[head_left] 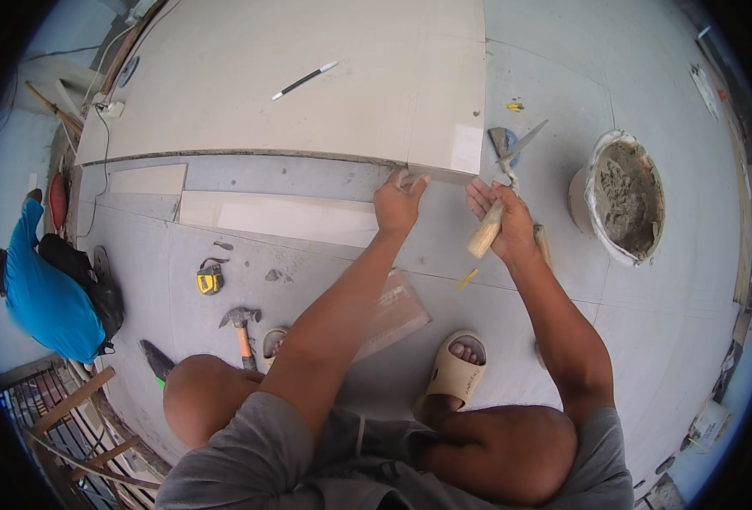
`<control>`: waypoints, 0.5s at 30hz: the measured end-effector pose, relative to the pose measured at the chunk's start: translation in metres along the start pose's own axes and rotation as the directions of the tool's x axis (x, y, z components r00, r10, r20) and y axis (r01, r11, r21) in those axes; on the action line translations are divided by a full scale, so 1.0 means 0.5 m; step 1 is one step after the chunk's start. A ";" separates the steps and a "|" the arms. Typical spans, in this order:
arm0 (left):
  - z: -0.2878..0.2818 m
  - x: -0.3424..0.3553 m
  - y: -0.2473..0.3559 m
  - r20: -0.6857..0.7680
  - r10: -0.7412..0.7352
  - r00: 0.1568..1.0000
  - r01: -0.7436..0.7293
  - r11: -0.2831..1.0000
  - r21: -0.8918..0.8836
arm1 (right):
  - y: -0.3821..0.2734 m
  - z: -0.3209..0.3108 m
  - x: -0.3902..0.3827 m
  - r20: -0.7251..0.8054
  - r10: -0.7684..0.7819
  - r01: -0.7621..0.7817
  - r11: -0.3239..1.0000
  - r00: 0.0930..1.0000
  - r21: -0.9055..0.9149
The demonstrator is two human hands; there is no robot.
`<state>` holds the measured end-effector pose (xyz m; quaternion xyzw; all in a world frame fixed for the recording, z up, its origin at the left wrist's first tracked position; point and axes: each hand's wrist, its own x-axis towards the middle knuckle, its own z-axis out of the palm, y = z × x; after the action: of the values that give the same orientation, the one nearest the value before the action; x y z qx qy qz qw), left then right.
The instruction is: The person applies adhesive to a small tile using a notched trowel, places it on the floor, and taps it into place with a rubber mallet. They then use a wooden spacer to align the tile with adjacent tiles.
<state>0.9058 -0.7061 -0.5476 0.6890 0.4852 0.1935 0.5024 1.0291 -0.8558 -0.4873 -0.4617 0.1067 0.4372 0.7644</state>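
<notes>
My left hand [397,204] is at the front edge of a large beige slab [291,110], fingers apart and slightly curled, touching or very close to that edge. My right hand [503,217], palm upward near the slab's corner, holds a trowel [486,229] by its wooden handle, the metal blade pointing up and right. Below my left hand lie a long pale strip [274,219] and a shorter piece [147,179]. A black pen [304,81] rests on the slab. A small blue-and-grey tool [502,144] lies behind the trowel blade. A bucket of grey mortar [618,195] stands right of my hand.
A tape measure [209,279], a hammer [244,340] and a dusty tile piece [397,314] lie on the grey floor near my sandalled feet. A person in blue [49,302] is at the far left beside a metal railing [36,408]. Cables [96,204] run along that side.
</notes>
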 end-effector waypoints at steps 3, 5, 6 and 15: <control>-0.005 -0.002 0.004 0.012 0.013 1.000 -0.013 1.000 0.029 | 0.004 0.006 0.001 -0.010 0.014 -0.013 0.999 1.000 0.038; -0.006 -0.003 0.005 -0.002 0.004 1.000 -0.004 1.000 0.028 | 0.007 0.006 0.001 -0.016 0.014 -0.014 0.998 1.000 0.057; -0.005 -0.003 0.006 0.005 -0.006 1.000 0.006 0.999 0.033 | 0.009 0.006 0.002 -0.021 0.014 -0.013 0.998 1.000 0.066; 0.012 0.017 -0.041 0.004 0.055 0.998 -0.055 0.998 0.036 | 0.024 0.013 -0.009 -0.048 -0.010 0.016 0.994 0.999 0.113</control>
<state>0.9045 -0.7011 -0.5698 0.7114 0.4686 0.1976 0.4851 1.0158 -0.8510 -0.4886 -0.4286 0.1464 0.4144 0.7894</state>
